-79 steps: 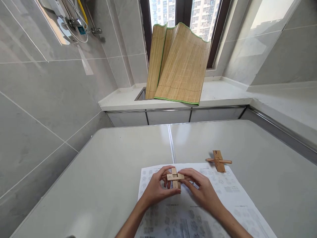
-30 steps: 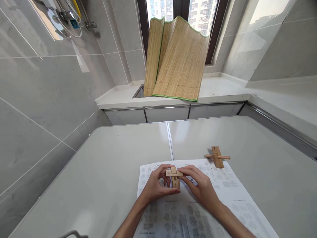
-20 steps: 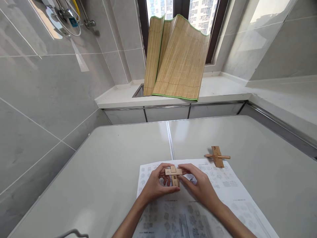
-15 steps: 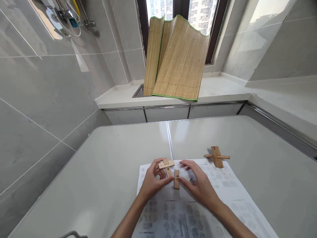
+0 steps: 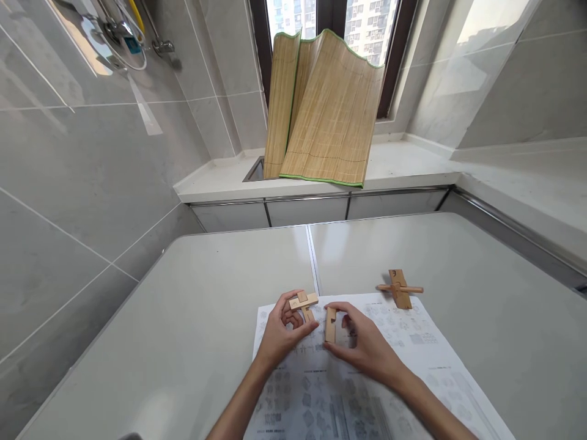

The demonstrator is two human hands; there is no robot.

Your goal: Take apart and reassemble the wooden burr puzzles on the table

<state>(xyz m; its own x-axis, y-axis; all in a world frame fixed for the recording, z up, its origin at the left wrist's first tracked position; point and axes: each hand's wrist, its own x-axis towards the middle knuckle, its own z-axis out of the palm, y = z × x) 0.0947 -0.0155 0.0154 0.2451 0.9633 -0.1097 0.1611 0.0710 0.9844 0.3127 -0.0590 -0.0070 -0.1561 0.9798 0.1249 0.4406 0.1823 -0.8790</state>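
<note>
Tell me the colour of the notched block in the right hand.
Light tan wood; the notched block shows best in the current head view.

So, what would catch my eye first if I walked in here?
Probably the tan slatted mat with green edging, standing before the dark-framed window at the back. Over a white printed paper, the left fingers hold interlocked pale wooden blocks and the right fingers a notched pale wooden block. By the paper's far right corner sits a brown wooden plate crossed by a round rod.
</note>
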